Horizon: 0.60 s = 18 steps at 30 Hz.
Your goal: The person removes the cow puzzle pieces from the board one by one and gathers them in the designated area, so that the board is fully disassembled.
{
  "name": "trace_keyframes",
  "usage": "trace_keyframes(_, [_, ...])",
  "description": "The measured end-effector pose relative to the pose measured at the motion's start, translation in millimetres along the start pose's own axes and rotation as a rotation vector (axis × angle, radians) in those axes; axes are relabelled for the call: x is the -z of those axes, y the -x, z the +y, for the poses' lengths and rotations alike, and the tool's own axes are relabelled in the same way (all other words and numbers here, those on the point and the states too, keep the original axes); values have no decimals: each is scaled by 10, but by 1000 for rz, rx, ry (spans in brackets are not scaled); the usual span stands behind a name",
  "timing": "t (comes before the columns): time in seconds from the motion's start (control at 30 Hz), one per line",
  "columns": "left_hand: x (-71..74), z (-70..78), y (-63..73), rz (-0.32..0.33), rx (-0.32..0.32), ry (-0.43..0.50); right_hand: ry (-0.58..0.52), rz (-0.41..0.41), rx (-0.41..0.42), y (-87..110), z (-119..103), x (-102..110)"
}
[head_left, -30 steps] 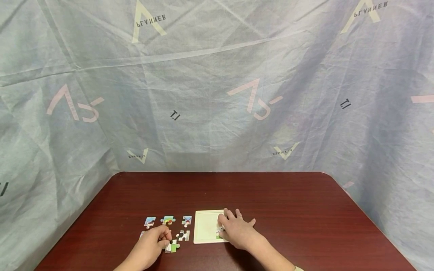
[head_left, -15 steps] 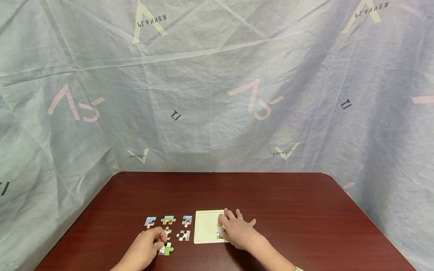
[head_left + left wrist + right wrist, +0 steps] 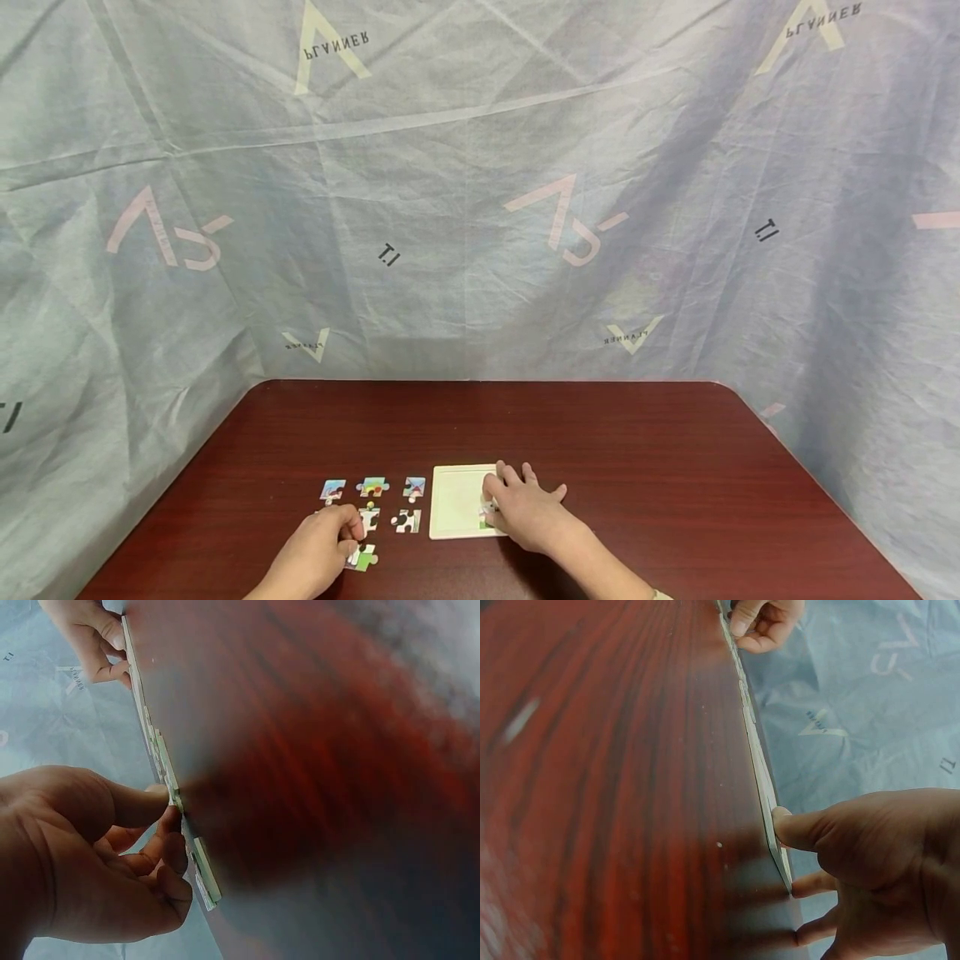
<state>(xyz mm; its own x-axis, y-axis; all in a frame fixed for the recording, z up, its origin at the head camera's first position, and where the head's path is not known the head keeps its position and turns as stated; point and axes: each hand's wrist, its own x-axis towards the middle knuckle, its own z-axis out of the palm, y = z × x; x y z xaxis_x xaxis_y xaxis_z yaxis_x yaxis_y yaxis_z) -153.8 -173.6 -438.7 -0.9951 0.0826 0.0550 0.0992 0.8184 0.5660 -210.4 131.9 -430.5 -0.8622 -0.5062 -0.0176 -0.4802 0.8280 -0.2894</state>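
Observation:
A jigsaw puzzle piece (image 3: 366,559) with green and white print lies near the front of the table, its left part under the fingers of my left hand (image 3: 311,548). Thumb and index finger pinch it at its upper left edge. My right hand (image 3: 528,510) rests with spread fingers over the right side of a pale square puzzle tray (image 3: 453,496). Inside that tray, a green-and-white puzzle piece (image 3: 485,518) shows partly between the right thumb and index finger; the rest is hidden. In the right wrist view the right thumb (image 3: 802,829) touches the tray's edge.
Several loose pieces lie left of the tray: a blue-topped piece (image 3: 332,489), a yellow-green piece (image 3: 372,487), a blue-red piece (image 3: 414,488), a black-and-white piece (image 3: 408,522) and a white piece (image 3: 370,518). The dark red table (image 3: 600,433) backs onto a grey cloth (image 3: 465,317).
My left hand has slid the green-and-white piece left and slightly toward the table's front, uncovering the white piece behind it. My right hand and the tray stay in place.

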Motion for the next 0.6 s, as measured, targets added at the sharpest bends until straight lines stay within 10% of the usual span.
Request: trace_keyframes(0.6, [-140,264,-42,132,-181,1,-3,2,-3,-4,11,-9])
